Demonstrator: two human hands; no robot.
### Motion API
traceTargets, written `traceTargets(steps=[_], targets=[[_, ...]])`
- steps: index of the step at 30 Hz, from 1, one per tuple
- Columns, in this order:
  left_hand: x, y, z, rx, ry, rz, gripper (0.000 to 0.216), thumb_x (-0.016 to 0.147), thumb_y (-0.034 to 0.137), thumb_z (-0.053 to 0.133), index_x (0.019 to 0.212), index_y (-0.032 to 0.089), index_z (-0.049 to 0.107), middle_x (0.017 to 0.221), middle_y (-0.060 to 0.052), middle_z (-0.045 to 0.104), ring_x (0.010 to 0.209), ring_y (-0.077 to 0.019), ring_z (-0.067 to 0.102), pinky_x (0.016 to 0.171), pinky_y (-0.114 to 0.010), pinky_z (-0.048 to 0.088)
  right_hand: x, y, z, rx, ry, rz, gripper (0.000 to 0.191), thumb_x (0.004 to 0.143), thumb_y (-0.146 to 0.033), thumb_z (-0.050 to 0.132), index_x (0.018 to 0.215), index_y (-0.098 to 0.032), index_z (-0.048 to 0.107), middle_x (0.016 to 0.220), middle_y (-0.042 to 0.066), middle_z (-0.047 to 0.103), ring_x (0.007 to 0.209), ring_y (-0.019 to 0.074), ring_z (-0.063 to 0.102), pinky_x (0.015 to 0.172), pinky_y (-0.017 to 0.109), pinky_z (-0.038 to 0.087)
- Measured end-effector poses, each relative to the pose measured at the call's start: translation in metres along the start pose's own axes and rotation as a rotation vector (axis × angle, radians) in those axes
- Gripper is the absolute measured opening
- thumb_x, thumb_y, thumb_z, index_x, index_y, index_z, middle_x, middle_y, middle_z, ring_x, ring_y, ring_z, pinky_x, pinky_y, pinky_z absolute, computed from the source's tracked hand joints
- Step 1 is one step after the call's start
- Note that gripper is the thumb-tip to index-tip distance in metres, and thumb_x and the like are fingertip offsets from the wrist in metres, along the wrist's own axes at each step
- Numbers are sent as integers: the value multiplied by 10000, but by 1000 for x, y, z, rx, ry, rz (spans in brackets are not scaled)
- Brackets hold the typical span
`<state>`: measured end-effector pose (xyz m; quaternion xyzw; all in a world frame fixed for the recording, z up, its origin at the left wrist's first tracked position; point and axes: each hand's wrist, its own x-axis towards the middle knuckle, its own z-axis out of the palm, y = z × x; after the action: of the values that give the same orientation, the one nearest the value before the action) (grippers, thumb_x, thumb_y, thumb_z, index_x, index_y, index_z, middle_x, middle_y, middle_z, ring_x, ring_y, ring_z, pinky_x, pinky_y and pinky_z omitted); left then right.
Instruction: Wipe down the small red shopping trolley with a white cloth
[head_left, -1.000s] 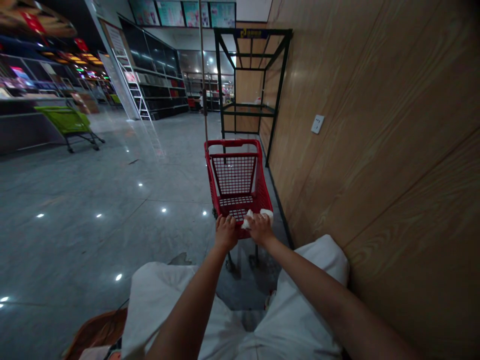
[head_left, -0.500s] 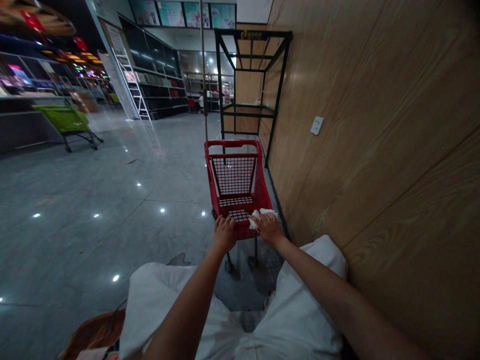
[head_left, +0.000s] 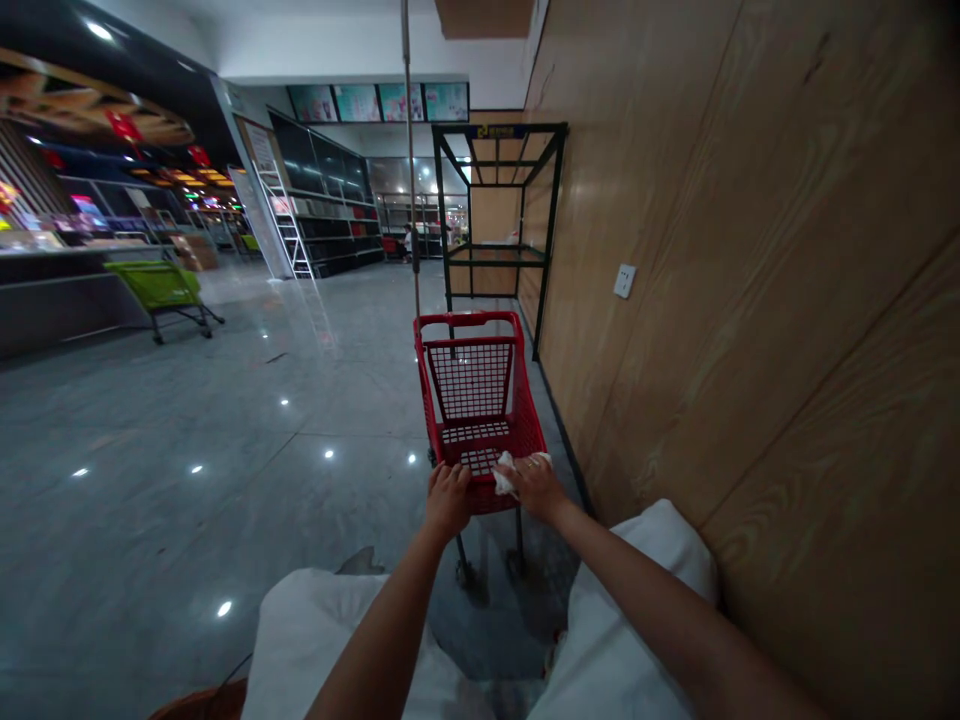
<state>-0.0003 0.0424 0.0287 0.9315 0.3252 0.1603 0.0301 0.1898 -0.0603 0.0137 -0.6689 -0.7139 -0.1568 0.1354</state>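
Note:
A small red plastic shopping cart (head_left: pixel 472 378) with a mesh basket stands upright on the floor between my knees and the rack beyond. My left hand (head_left: pixel 448 496) is closed over the left part of the cart's near rim. At the right part of that same rim, my right hand (head_left: pixel 536 484) grips a crumpled white cloth (head_left: pixel 505 474) and presses it against the red plastic. The cloth sticks out past the fingers on the left; the rest is hidden under the hand. A thin pole (head_left: pixel 411 150) rises at the cart's far left corner.
A wooden wall panel (head_left: pixel 675 400) with a socket (head_left: pixel 624 281) runs close along my right. Ahead stands a dark metal rack (head_left: pixel 555 220). To the far left are a green cart (head_left: pixel 157 288) and a counter; a ladder (head_left: pixel 289 230) leans near shelves. An orange-brown basket (head_left: pixel 199 702) is at lower left.
The view has tilted up, so everything sits lower in the picture. My right hand and the cloth have shifted slightly left along the rim; the left hand keeps its hold.

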Motion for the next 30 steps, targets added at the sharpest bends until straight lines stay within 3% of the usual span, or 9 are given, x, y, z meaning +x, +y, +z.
traceTargets(steps=[4,10,12,16,19,21,26,30], targets=[[2,3,6,13,22,-29,323,740,151,526,1056,196,571,1152,-69,596,1117,-232,488,1126,-390,201,-7,12,-1,-36,40,69,367,901,-201,476,1256,-237,562,1171,108,599,1061,244,502,1004,421,268],[4,11,16,-4,98,-31,341,755,238,578,1094,211,566,1127,-57,606,1063,-219,514,1122,-397,201,25,-49,23,-5,27,172,384,898,-258,473,1275,-213,534,1204,131,593,1072,263,513,1012,457,263],[4,6,16,-10,99,-14,345,760,237,575,1104,221,565,1133,-52,613,1071,-214,518,1115,-387,207,32,-54,22,-5,2,148,395,882,-241,480,1272,-197,531,1201,137,597,1057,263,523,992,453,289],[6,-11,11,-19,37,-1,295,766,209,555,1059,233,585,1141,-46,634,1106,-207,526,1095,-372,218,23,-16,3,22,-65,20,369,856,-202,496,1219,-230,559,1112,94,638,961,229,561,907,400,363],[8,-20,7,-17,-11,-3,363,736,229,589,1099,233,577,1208,-57,621,1144,-215,522,1096,-376,206,10,17,-10,30,-78,0,330,860,-205,500,1175,-233,591,1093,76,644,1021,223,554,982,400,333],[9,-23,5,-2,-25,1,371,739,231,582,1110,234,575,1223,-59,617,1153,-213,524,1098,-376,200,7,22,-12,31,-97,25,352,840,-206,534,1187,-221,591,1110,85,641,1073,229,542,1034,412,301],[12,-33,-8,91,-46,-27,325,792,194,497,1103,234,580,1223,-65,616,1195,-205,506,1097,-380,220,30,-20,-4,9,-129,223,300,876,-160,478,1143,-181,614,1175,131,627,1070,247,571,1030,462,334],[12,-56,-30,192,-117,-72,451,769,66,397,1149,239,567,1300,-73,570,1283,-191,446,1133,-433,183,47,-47,-2,-24,-155,141,313,881,-159,474,1172,-172,590,1242,149,595,1064,262,590,975,478,397]])
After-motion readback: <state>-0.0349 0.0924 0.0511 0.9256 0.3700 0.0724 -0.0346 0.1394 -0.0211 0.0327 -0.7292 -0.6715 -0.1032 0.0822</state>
